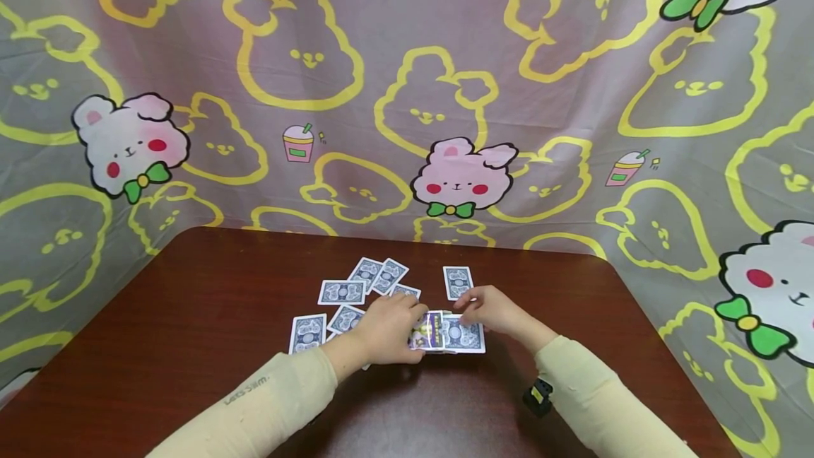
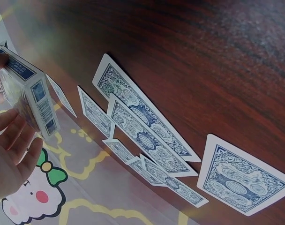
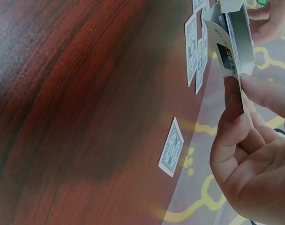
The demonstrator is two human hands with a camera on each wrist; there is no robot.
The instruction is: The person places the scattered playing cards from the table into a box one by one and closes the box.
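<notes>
Your left hand [image 1: 386,327] grips the card box [image 1: 427,331], which is between your 2 hands; your right hand [image 1: 494,311] pinches at least 1 blue-backed card [image 1: 463,336] jutting from the box's open end. Hold the box firm without squeezing its walls inward, and align card with opening so corners don't catch or bend. Mind the loose cards [image 1: 342,292] lying back-up on the table [image 1: 222,316].
</notes>
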